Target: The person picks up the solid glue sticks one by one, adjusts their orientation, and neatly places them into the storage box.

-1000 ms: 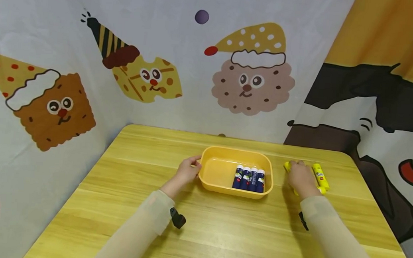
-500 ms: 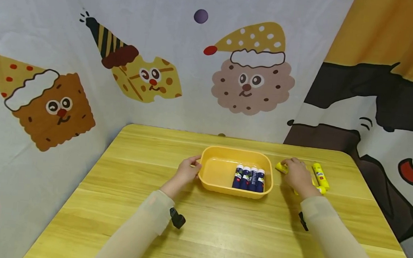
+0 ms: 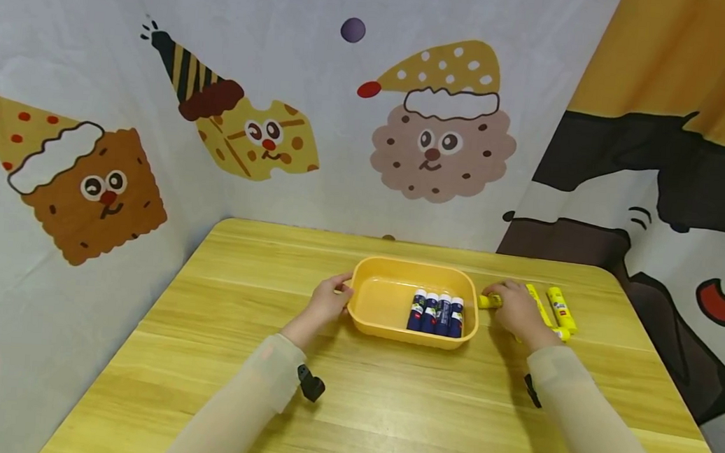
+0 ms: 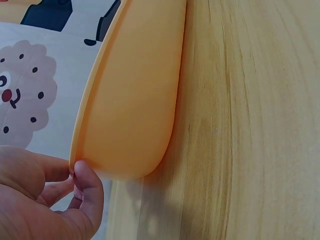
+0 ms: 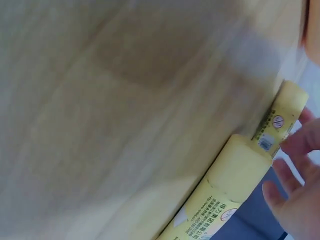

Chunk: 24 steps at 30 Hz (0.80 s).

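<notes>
My left hand pinches the left rim of a yellow-orange plastic tray; the left wrist view shows thumb and fingers on that rim. Inside the tray, several dark blue glue sticks with white caps lie side by side at the right. My right hand grips a yellow glue stick, whose end points at the tray's right side. The right wrist view has fingertips on this glue stick, with another yellow glue stick nearer the camera.
More yellow glue sticks lie beside the right hand: one at the far right, one just left of it, and one partly hidden below. The wooden table meets a cartoon-printed curtain at the back.
My right hand has moved left with the yellow glue stick, away from the others and up to the tray's right side. The left hand and tray have stayed put.
</notes>
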{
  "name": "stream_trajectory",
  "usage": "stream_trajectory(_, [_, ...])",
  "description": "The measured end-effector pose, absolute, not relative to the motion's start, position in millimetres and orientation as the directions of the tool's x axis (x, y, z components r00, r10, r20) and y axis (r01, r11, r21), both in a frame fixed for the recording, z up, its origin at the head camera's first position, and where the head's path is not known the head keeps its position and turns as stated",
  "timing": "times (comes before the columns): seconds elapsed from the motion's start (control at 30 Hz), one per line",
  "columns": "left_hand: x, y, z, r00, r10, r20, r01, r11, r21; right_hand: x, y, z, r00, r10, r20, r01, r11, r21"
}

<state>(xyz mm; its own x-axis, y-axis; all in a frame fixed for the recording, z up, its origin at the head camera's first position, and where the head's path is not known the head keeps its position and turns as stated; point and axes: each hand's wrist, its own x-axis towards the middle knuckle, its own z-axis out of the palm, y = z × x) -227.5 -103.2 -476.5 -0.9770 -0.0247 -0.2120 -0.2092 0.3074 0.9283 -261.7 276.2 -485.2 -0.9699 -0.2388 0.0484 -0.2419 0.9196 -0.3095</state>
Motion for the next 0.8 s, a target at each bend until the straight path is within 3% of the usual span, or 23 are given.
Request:
stream_trajectory(0.17, [-226,-103,-475,-0.978,-0.021,-0.209,-0.205,0.313,0.928,-256,272,-479,-0.999,-0.029,0.045,-0.044,0.924,-0.379])
stream_trajectory(0.27, [-226,-104,-475,-0.979,-0.022,-0.204,-0.200,0.320,0.926,-254,268,-475,-0.991,0.093,-0.097,0.126,0.890,-0.439])
stream_trajectory(0.37, [-226,-104,-476,-0.979,-0.024,-0.202,-0.199,0.325,0.925,-257,266,-474,-0.961,0.127,-0.246,0.228,0.866,-0.445])
stream_trajectory(0.8, [-225,-103,-475,-0.977,-0.014,-0.212,-0.206,0.308,0.929,-273,254,-480,-0.947,0.189,-0.260,0.292,0.842,-0.454])
